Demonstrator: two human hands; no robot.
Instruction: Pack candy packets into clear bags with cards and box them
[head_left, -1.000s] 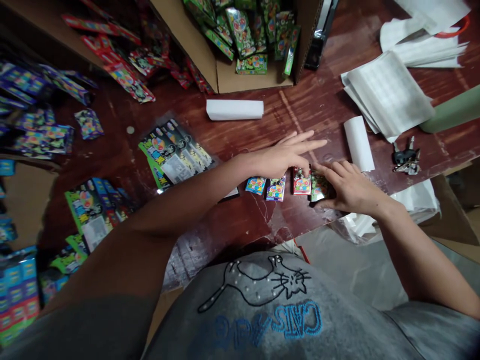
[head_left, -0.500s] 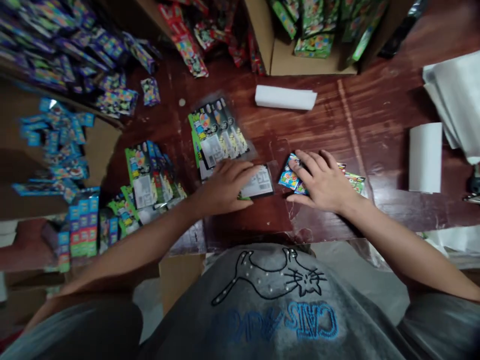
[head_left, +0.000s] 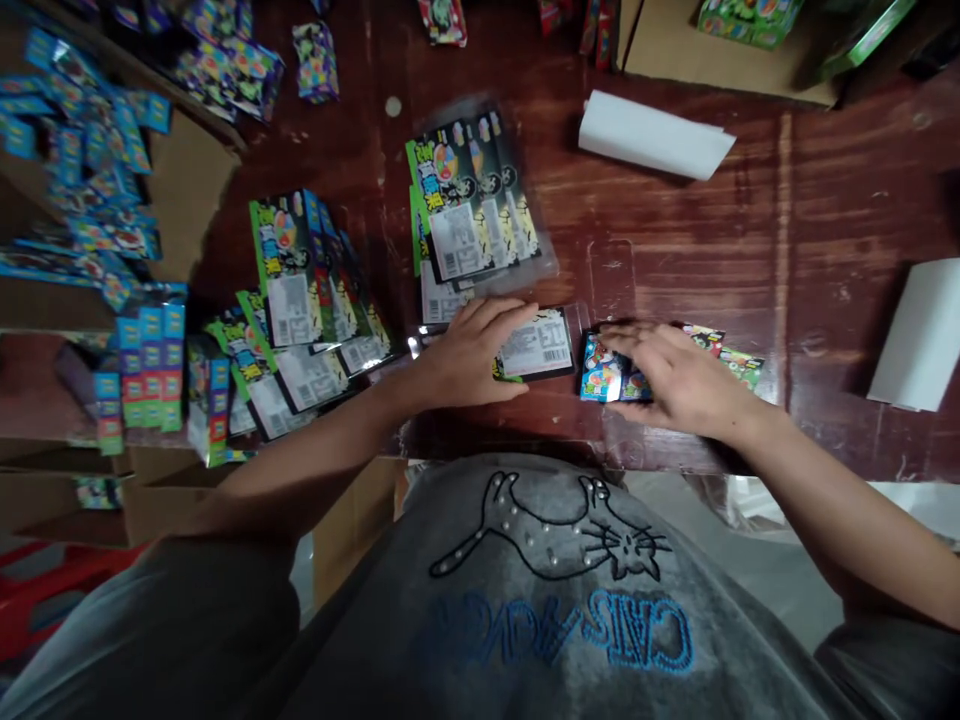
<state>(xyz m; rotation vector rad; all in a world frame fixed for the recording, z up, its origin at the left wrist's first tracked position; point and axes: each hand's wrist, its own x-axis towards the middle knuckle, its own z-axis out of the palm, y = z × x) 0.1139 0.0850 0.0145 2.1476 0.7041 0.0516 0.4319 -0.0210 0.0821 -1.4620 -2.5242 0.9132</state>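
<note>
One head-worn camera looks forward and steeply down. The glossy red-brown wooden desk (head_left: 690, 235) lies close below.

Black-edged card (head_left: 536, 345): flat, barcode side up, left end covered. Just right of it, in a row: blue box (head_left: 601, 380) face up, purple box (head_left: 636, 387), red box (head_left: 709, 342), green box (head_left: 742, 368), partly covered.

The tabletop (head_left: 847, 190) is streaky reddish-brown, the card (head_left: 541, 348) black with a white label (head_left: 534, 340), the small box (head_left: 600, 370) mostly blue, the shirt (head_left: 555, 600) grey with a black-outlined cat (head_left: 555, 530).
</note>
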